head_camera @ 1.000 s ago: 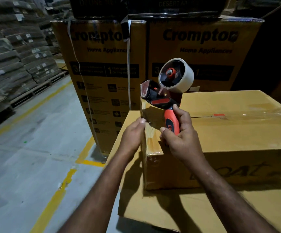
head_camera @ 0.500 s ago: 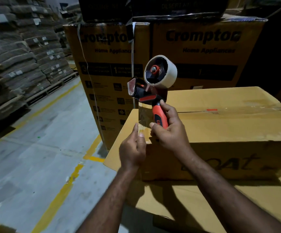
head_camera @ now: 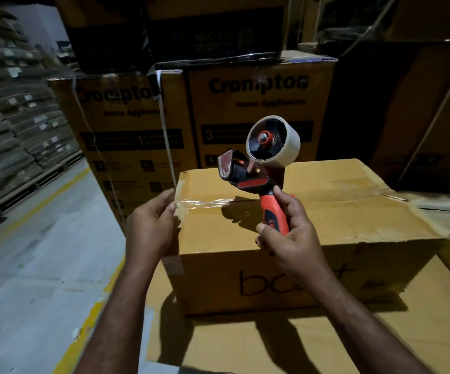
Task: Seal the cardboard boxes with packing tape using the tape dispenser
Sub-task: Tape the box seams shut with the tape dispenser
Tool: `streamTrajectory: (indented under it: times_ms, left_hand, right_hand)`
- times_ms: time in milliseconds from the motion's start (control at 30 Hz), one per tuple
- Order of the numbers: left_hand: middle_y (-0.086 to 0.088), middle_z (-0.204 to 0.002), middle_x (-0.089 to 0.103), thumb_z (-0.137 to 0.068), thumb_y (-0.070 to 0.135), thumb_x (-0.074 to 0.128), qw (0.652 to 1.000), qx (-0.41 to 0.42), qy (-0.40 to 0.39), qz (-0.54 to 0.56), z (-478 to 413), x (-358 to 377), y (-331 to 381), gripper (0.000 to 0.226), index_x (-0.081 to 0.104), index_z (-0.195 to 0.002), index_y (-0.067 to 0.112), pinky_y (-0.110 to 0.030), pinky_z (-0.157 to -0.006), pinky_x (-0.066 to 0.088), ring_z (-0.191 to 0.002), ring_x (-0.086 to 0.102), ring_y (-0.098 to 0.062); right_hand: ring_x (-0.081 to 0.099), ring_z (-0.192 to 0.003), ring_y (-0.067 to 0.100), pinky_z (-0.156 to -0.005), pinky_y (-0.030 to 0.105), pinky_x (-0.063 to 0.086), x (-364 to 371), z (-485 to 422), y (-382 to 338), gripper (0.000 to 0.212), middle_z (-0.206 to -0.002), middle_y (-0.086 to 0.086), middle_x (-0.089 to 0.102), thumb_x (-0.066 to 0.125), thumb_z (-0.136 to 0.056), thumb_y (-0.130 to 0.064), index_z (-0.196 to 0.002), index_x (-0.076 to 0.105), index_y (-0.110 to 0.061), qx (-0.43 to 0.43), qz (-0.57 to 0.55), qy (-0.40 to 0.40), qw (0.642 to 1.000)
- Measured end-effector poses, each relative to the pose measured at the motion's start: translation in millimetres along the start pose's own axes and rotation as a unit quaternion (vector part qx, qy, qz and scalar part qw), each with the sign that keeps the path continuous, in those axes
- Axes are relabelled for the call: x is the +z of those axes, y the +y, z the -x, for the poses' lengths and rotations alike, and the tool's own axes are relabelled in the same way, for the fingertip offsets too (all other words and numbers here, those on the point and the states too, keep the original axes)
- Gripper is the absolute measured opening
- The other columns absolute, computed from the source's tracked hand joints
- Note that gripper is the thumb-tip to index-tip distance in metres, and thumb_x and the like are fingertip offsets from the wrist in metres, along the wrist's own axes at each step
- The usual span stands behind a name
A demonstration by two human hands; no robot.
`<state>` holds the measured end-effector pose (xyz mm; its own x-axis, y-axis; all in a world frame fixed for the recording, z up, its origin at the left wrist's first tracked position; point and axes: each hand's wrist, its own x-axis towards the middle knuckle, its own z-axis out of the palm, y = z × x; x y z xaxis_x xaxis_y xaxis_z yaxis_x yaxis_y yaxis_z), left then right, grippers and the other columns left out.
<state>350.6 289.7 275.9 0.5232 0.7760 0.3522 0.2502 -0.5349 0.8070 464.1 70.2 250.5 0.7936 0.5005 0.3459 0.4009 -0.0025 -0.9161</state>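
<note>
Two hands show in the lower half of the frame: one left hand point(head_camera: 148, 228), one right hand point(head_camera: 291, 238). At centre there is one tape dispenser point(head_camera: 253, 182) with one roll of tape point(head_camera: 286, 147), and one strip of clear tape point(head_camera: 205, 203) left of centre. Two plain boxes can be counted: a small box point(head_camera: 326, 220) at centre and a wide box point(head_camera: 245, 346) along the bottom. Two printed cartons fill the upper middle, a left carton point(head_camera: 126, 157) and a right carton point(head_camera: 259, 112). Two yellow floor lines run at left, a far line point(head_camera: 38, 203) and a near line point(head_camera: 89, 327). The stacked sacks point(head_camera: 11, 125) at upper left are too many to count
</note>
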Motion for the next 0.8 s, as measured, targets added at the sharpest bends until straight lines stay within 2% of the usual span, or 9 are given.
streamTrajectory:
  times_ms: [100, 167, 233, 333, 400, 467, 533, 633, 800]
  left_hand:
    - [0.023, -0.128, 0.059, -0.102, 0.020, 0.058, 0.994, 0.024, -0.092, 0.052, -5.3, 27.4, 38.8, 0.045, 0.051, -0.147, 0.027, -0.015, -0.079, 0.047, -0.114, 0.057, 0.006]
    - [0.014, -0.137, 0.060, -0.104, 0.020, 0.052, 0.975, 0.000, -0.193, 0.113, -2.4, 53.6, 65.0, 0.062, 0.025, -0.159, 0.033, -0.032, -0.096, 0.051, -0.123, 0.057, -0.009]
    - [-0.003, -0.146, 0.056, -0.106, 0.016, 0.045, 0.940, -0.070, -0.271, 0.197, 3.0, 79.3, 91.5, 0.058, 0.026, -0.159, 0.029, -0.043, -0.099, 0.052, -0.120, 0.062, -0.022]
    - [-0.025, -0.127, 0.066, -0.105, 0.021, 0.034, 0.798, -0.229, -0.365, 0.420, 6.8, 106.7, 124.7, 0.045, 0.055, -0.138, 0.001, -0.051, -0.093, 0.055, -0.113, 0.068, -0.039]
    - [-0.032, -0.125, 0.064, -0.103, 0.036, 0.031, 0.708, -0.293, -0.394, 0.507, 5.1, 119.5, 137.2, 0.058, 0.056, -0.131, -0.008, -0.055, -0.095, 0.054, -0.115, 0.065, -0.045]
    - [-0.033, -0.125, 0.064, -0.102, 0.046, 0.031, 0.695, -0.291, -0.427, 0.500, 0.7, 132.9, 147.6, 0.067, 0.055, -0.132, -0.008, -0.056, -0.097, 0.053, -0.116, 0.064, -0.047]
    - [-0.032, -0.124, 0.064, -0.102, 0.058, 0.033, 0.699, -0.275, -0.468, 0.465, -4.4, 147.1, 158.9, 0.075, 0.057, -0.131, -0.007, -0.060, -0.102, 0.048, -0.116, 0.063, -0.048]
    - [-0.031, -0.127, 0.064, -0.096, 0.073, 0.035, 0.698, -0.269, -0.524, 0.408, -14.2, 167.5, 175.4, 0.086, 0.058, -0.132, -0.001, -0.067, -0.106, 0.041, -0.117, 0.062, -0.049]
    - [-0.028, -0.123, 0.067, -0.091, 0.079, 0.036, 0.663, -0.299, -0.594, 0.345, -26.3, 205.4, 203.3, 0.083, 0.062, -0.129, 0.010, -0.061, -0.094, 0.051, -0.110, 0.064, -0.054]
  right_hand:
    - [0.068, -0.082, 0.031, -0.065, 0.053, 0.060, -28.9, 11.7, -0.6, 0.070, -0.112, -0.030, 0.052, 0.070, -0.091, -0.017, -0.140, 0.038, -0.054, 0.003, 0.016, 0.009, 1.000]
    - [0.066, -0.074, 0.035, -0.063, 0.054, 0.059, -49.5, 21.3, -2.5, 0.070, -0.104, -0.031, 0.057, 0.070, -0.091, -0.018, -0.142, 0.037, -0.053, -0.002, 0.044, 0.016, 0.999]
    - [0.058, -0.054, 0.020, -0.054, 0.043, 0.057, -70.0, 31.7, -5.3, 0.069, -0.101, -0.016, 0.061, 0.070, -0.091, -0.020, -0.142, 0.037, -0.053, -0.009, 0.074, 0.027, 0.997]
    - [0.054, -0.048, 0.007, -0.047, 0.029, 0.051, -99.0, 44.9, -9.2, 0.070, -0.102, -0.018, 0.060, 0.070, -0.090, -0.021, -0.143, 0.036, -0.053, -0.031, 0.112, 0.055, 0.992]
    - [0.065, -0.064, 0.015, -0.054, 0.034, 0.058, -117.9, 49.8, -11.9, 0.071, -0.103, -0.029, 0.059, 0.070, -0.090, -0.023, -0.143, 0.033, -0.055, -0.031, 0.137, 0.067, 0.988]
    - [0.065, -0.062, 0.022, -0.053, 0.042, 0.058, -134.6, 53.8, -14.2, 0.073, -0.095, -0.021, 0.060, 0.069, -0.091, -0.025, -0.143, 0.030, -0.058, -0.026, 0.166, 0.072, 0.983]
    - [0.061, -0.054, 0.015, -0.049, 0.029, 0.056, -147.8, 56.4, -14.9, 0.074, -0.101, -0.019, 0.056, 0.068, -0.091, -0.026, -0.144, 0.026, -0.059, -0.033, 0.211, 0.073, 0.974]
    - [0.065, -0.070, 0.005, -0.056, 0.019, 0.055, -159.9, 55.1, -14.2, 0.076, -0.112, -0.028, 0.048, 0.068, -0.091, -0.024, -0.144, 0.024, -0.058, -0.045, 0.228, 0.083, 0.969]
    - [0.065, -0.081, 0.001, -0.064, 0.012, 0.054, -172.6, 38.3, -15.5, 0.078, -0.117, -0.037, 0.041, 0.072, -0.088, -0.021, -0.141, 0.029, -0.060, -0.054, 0.243, 0.138, 0.959]
